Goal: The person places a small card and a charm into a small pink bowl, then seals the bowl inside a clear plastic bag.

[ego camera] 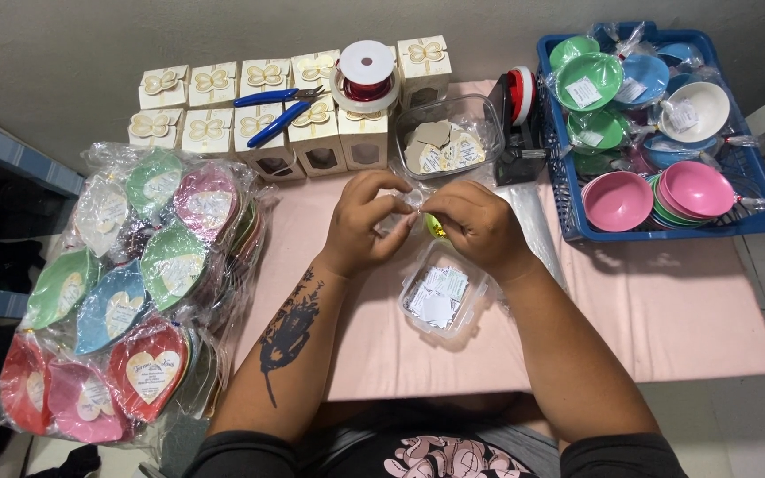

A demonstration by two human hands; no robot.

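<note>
My left hand [363, 221] and my right hand [478, 226] meet over the middle of the pink table [666, 310]. Together they pinch a small yellow-green item [435, 227] inside crinkly clear wrap [533, 232], which trails to the right under my right hand. Just below my hands sits a small clear plastic box [443, 294] holding white paper tags. A second clear box [449, 137] with heart-shaped tags stands just beyond my fingers.
Cream gift boxes with bows [263, 115] line the back, blue pliers [278, 111] and a ribbon spool [366, 75] on them. A black tape dispenser [515, 124] stands mid-back. A blue basket [759, 221] holds coloured bowls. Wrapped leaf- and heart-shaped dishes [148, 292] pile up left.
</note>
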